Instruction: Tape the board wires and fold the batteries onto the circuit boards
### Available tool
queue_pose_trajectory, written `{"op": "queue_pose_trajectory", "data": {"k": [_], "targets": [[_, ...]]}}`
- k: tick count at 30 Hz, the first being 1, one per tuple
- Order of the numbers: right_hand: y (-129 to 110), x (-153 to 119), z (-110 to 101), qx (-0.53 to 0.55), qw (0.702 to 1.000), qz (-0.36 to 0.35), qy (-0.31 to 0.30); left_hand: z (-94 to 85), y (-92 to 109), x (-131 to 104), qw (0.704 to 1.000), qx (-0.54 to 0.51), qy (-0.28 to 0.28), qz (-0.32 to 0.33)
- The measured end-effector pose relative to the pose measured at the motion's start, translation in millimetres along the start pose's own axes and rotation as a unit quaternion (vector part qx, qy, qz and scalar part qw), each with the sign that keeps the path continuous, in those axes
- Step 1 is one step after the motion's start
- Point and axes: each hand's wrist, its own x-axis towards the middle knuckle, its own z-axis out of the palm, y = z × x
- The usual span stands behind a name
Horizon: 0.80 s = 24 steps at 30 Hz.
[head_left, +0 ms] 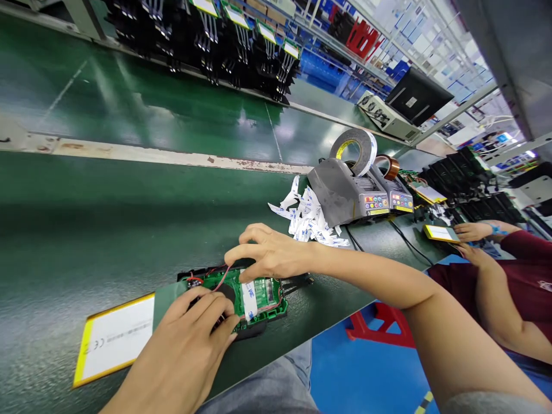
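Note:
A green circuit board (235, 280) in a black housing lies on the green workbench (129, 230), with a white tape strip (249, 296) across it. My left hand (185, 345) is closed over the board's left end, fingers curled and fingertips partly hidden, gripping its near edge. My right hand (267, 254) reaches in from the right. Its index fingertip meets a thin red wire (221, 279), which it appears to grip; the thumb tip is down by the tape. Left of the board is a flat white battery pack (118, 336) with yellow edges.
Crumpled white tape liners (311, 215) lie beside two grey tape dispensers (340, 192) carrying tape rolls. Black cables (409, 241) cross the bench. At right, a co-worker's hands (474, 236) hold another battery pack (440, 233). Black assemblies (207, 40) line the far side.

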Motion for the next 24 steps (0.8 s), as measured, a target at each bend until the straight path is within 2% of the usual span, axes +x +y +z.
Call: {"op": "queue_pose_trajectory", "data": {"k": [4, 7, 13, 16, 22, 24], "targets": [[3.8, 0.1, 1.8, 0.0, 1.0, -0.014, 0.006, 0.8, 0.3, 0.3, 1.0, 0.009, -0.004, 0.003], [5.4, 2.8, 0.4, 0.003, 1.0, -0.02, -0.003, -5.2, 0.7, 3.7, 1.0, 0.026, -0.003, 0.007], [4.0, 12.2, -12.3, 0.0, 0.999, -0.038, -0.033, -19.9, 1.4, 10.5, 0.997, 0.041, -0.056, 0.032], [2.2, 11.7, -13.7, -0.01, 0.998, -0.045, -0.047, -14.0, 1.9, 6.7, 0.999, 0.031, -0.018, 0.012], [-3.9, 2.5, 0.9, 0.039, 0.998, 0.052, -0.021, -4.4, 2.9, 1.3, 1.0, -0.001, 0.013, 0.007], [-4.6, 1.8, 5.4, 0.058, 0.997, 0.058, -0.008, -5.3, 3.1, 2.3, 1.0, -0.009, 0.011, 0.005]]}}
